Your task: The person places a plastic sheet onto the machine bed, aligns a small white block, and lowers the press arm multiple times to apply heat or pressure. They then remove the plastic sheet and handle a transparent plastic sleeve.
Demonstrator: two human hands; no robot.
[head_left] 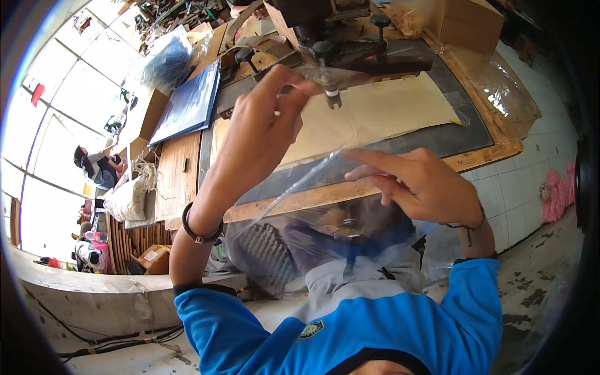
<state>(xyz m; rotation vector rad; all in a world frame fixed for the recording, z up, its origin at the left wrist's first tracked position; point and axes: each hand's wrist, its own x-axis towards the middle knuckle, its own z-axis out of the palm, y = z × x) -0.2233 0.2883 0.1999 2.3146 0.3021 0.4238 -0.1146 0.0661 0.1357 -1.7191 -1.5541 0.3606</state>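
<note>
A clear plastic sheet (325, 231) hangs in front of my lap, its folded or sealed edge slanting up toward my right hand (419, 184). The index fingertip of that hand meets the top end of this edge; the thumb and other fingers are bent close by, pinching the film. Higher up, my left hand (259, 119) is closed in a pinch above the worktable, with a thin see-through piece of plastic film (344, 76) at its fingertips. Whether this film is part of the hanging sheet I cannot tell. Beyond both hands, a cream board (387, 112) lies on a dark mat (472, 119).
A dark machine with a metal prong (334, 99) and black knobs (379, 20) stands behind the board. Blue-edged sheets (187, 106) lie to the left, a cardboard box (465, 25) at the back right. A wooden edge (487, 156) borders the table. Another person (103, 165) sits far left.
</note>
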